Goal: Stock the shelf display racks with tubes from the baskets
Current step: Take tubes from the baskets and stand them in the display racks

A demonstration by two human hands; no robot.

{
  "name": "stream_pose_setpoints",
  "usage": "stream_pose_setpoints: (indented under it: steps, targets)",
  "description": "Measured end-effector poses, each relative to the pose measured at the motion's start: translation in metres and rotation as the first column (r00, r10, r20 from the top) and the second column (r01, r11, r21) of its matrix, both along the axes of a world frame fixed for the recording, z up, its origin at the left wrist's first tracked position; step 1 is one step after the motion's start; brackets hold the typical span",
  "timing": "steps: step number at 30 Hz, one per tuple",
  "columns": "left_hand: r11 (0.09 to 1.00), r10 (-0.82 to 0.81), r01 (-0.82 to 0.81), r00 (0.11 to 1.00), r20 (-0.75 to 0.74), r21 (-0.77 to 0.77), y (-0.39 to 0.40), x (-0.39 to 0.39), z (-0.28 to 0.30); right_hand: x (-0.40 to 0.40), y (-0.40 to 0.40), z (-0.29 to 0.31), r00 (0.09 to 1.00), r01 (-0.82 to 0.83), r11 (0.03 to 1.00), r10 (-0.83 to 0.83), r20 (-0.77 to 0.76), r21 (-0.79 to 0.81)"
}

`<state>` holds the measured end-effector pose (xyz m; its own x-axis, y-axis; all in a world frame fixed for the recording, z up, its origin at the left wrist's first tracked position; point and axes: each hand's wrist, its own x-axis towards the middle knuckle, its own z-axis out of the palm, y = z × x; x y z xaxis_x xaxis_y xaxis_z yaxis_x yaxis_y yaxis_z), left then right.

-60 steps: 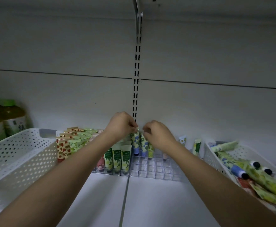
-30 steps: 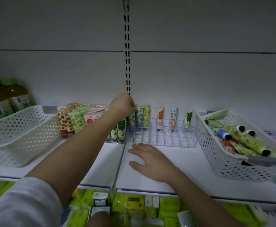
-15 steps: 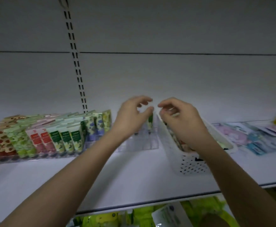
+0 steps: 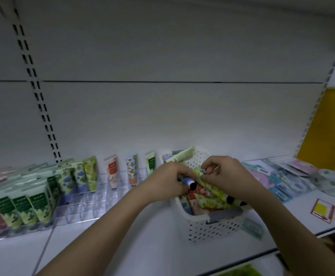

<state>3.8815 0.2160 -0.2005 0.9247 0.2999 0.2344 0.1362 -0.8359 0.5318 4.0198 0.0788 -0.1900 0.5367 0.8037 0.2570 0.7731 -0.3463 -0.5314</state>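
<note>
Just right of frame centre, the left hand point(image 4: 167, 181) curls round a blue tube with a black cap point(image 4: 188, 181), seemingly lifting it out. The right hand point(image 4: 227, 177) beside it pinches a yellow-green floral tube point(image 4: 212, 191), probably sorting the heap. Both reach into the white perforated plastic basket point(image 4: 212, 229), where loose tubes lie piled. Left of it, the clear plastic compartment rack point(image 4: 87, 204) holds tubes upright with faces forward; many cells stay unfilled. Label writing is too blurred to read.
</note>
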Motion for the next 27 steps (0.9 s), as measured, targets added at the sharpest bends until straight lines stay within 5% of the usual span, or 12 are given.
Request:
stream_pose_setpoints:
  steps: [12,17,20,24,27]
  targets:
    - [0.994,-0.07,0.075,0.996,-0.063,0.081,0.007,0.012,0.003,0.002,0.005,-0.012,1.0,-0.001,1.0,0.001,0.028,-0.005]
    - [0.997,-0.073,0.073,0.997,0.036,-0.004,0.01,0.009,0.001,0.004,0.004,-0.007,0.962,0.038,0.961,0.039,-0.269,0.274]
    - [0.971,-0.024,0.079,0.971,0.239,-0.226,0.008,0.005,0.004,0.003,0.0,0.001,0.872,0.048,0.905,0.168,-0.459,0.423]
    - [0.91,0.078,0.125,0.885,0.459,-0.395,0.004,-0.001,0.017,-0.004,0.004,0.012,0.595,0.085,0.824,0.409,-0.692,0.56]
    - [0.837,0.161,0.178,0.824,0.543,-0.517,0.001,-0.007,0.027,-0.014,0.008,0.022,0.474,0.127,0.81,0.458,-0.752,0.573]
